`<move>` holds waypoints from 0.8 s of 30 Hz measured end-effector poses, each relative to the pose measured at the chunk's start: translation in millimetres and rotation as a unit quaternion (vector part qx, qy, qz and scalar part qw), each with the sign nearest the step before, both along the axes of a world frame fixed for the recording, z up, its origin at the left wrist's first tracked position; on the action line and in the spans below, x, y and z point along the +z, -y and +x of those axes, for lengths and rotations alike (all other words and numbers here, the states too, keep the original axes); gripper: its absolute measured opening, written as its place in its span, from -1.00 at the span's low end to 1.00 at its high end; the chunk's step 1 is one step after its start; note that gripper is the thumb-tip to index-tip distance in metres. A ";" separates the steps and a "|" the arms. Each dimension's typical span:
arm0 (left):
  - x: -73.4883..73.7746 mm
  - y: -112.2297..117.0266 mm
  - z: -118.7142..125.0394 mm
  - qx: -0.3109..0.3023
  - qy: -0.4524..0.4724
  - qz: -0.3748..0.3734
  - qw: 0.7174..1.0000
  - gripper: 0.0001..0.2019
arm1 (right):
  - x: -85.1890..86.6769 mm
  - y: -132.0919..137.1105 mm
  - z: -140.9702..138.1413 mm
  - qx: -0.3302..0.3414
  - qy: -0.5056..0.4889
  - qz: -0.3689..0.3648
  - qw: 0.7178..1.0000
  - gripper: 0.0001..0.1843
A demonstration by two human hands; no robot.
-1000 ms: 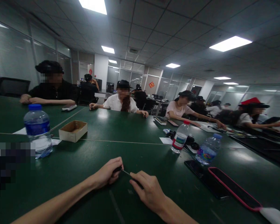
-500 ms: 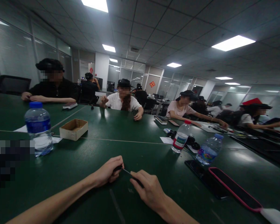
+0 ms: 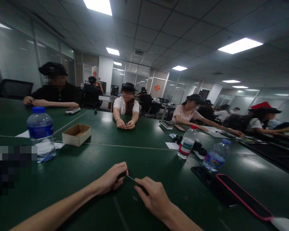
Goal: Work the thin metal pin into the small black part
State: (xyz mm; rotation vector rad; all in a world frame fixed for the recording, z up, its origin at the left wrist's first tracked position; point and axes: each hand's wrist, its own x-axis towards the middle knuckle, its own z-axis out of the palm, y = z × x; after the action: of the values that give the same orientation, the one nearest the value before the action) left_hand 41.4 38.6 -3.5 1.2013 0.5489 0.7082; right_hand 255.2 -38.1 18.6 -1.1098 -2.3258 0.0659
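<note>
Just above the green table, my left hand is curled closed around the dark end of a thin grey rod. The rod's bare shaft bridges the short gap between my hands, sloping slightly down to the right. My right hand pinches its other end between thumb and forefinger. Most of the rod is covered by my fingers, so its exact kind cannot be made out.
A small open cardboard box and a blue-capped water bottle stand to the left. On the right are a red-capped bottle, another bottle, a dark phone and a pink-edged phone. Several people sit around.
My hands and the rod stay almost in place. Across the table, the person in white has brought both hands together on the tabletop. The person in pink reaches slightly farther right.
</note>
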 end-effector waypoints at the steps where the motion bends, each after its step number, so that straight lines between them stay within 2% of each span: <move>1: 0.0 0.1 0.1 -0.002 0.001 -0.001 1.000 -0.72 | -0.4 -0.3 0.1 0.001 -0.002 0.005 1.000 -0.75; 9: 7.4 3.6 -0.3 -0.004 -0.001 -0.007 1.000 -0.70 | -0.3 -1.5 0.8 0.001 0.004 0.010 1.000 -0.74; 24: 6.4 3.6 0.6 0.004 0.005 0.000 1.000 -0.68 | 1.8 0.3 -1.7 0.001 -0.004 0.024 1.000 -0.72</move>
State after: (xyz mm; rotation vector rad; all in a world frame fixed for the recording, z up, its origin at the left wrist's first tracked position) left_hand 42.0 35.0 2.9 1.1963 0.5464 0.7210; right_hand 253.5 -38.3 20.4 -1.0826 -2.3088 0.0164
